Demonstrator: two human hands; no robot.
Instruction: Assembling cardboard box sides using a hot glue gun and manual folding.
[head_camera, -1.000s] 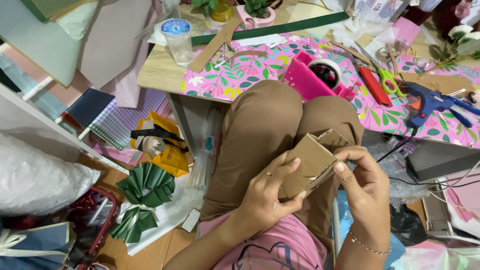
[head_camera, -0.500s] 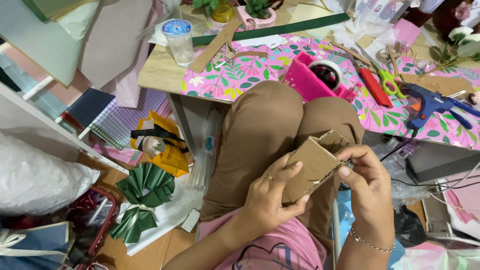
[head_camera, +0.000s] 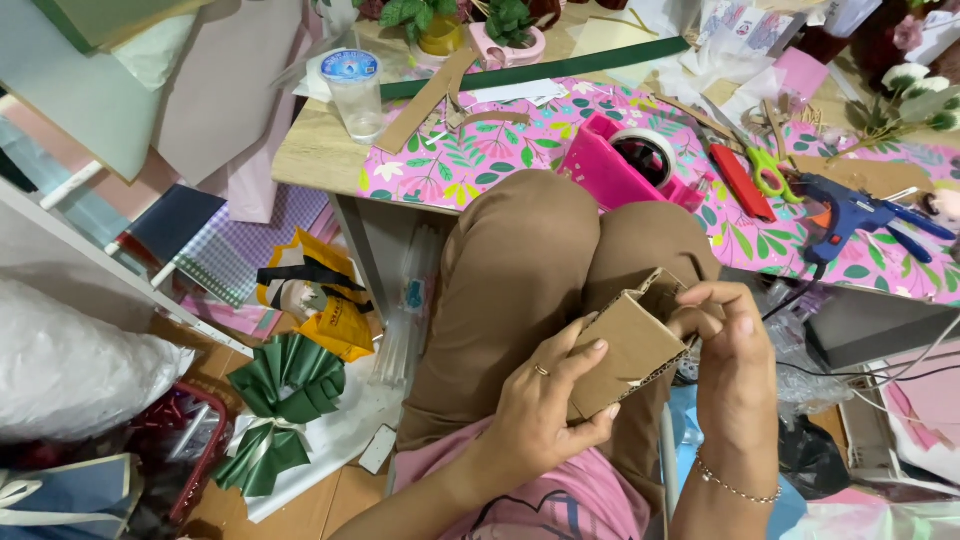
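The small corrugated cardboard box (head_camera: 632, 352) sits slightly more upright than before. Left hand (head_camera: 540, 405) wraps closed around its lower side; right hand (head_camera: 730, 345) pinches its open top edge above the lap.

a blue glue gun (head_camera: 850, 212), green-handled scissors (head_camera: 768, 168) and a pink tape dispenser (head_camera: 615, 170) lay on the floral table (head_camera: 450, 165); a green bow (head_camera: 280, 395), perhaps paper, sat below

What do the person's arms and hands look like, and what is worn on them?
Both forearms are bare, with no sleeves over them. The left hand wears a thin gold-coloured ring on one finger. The right hand has no ring that shows, but a fine chain bracelet with small beads circles its wrist. The fingernails are short and unpainted. No gloves or watch.
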